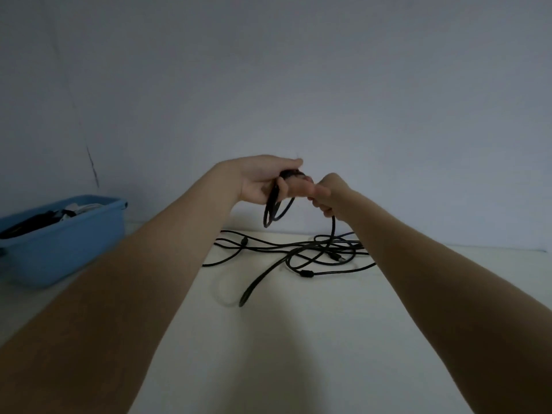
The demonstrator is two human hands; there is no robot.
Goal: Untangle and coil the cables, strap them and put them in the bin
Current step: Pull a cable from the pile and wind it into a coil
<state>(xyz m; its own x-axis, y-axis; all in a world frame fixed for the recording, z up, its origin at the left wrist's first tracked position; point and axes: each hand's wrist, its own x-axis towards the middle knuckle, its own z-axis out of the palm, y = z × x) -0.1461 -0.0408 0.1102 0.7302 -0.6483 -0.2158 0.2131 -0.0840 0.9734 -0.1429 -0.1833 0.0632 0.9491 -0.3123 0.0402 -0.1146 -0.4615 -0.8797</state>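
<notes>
Cables [298, 252] lie tangled on the white table [298, 339], far side. I've got my left hand [263, 182] curled round a small black coil [276, 209]; right hand [328, 195] grips a strand rising from the pile. Blue bin [65, 243] sits at left w/ stuff inside.

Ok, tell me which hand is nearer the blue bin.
Left. The left hand, holding cable loops, is up and right of the bin; the right hand is further right, gripping the cable.
</notes>
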